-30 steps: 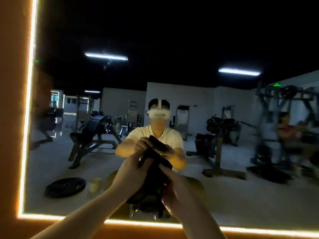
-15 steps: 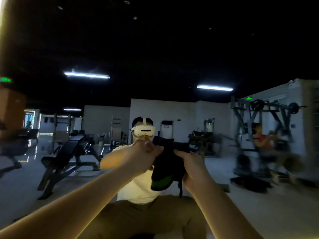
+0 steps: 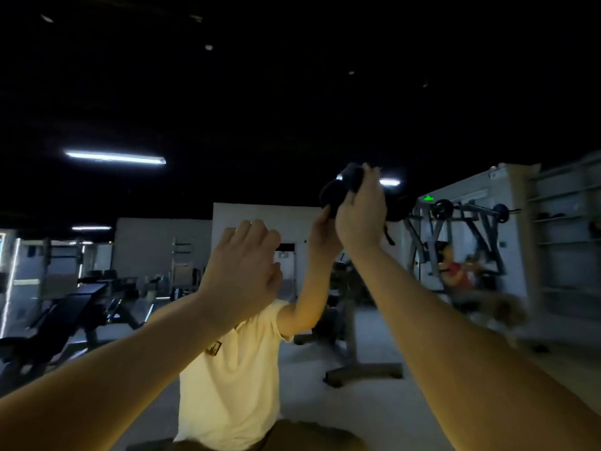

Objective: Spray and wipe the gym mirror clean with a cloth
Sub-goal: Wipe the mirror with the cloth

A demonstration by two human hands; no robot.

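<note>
The gym mirror [image 3: 325, 102] fills the whole view and reflects me in a pale shirt. My right hand [image 3: 359, 213] is raised high right of centre and grips a bunched dark cloth [image 3: 353, 179] against or close to the glass. Part of the cloth hangs behind the hand and merges with its reflection. My left hand [image 3: 242, 265] is lifted in the middle of the view, fingers loosely curled, holding nothing. No spray bottle is in sight.
The mirror reflects a dim gym: weight benches [image 3: 74, 307] at left, a machine base [image 3: 361, 372] at centre, a barbell rack [image 3: 468, 216] and a seated person in red [image 3: 455, 271] at right, ceiling strip lights [image 3: 113, 156].
The left hand has let go of the cloth. The right hand has carried the cloth up and to the right. The view has tilted upward, and the mirror's lit frame has left the picture.
</note>
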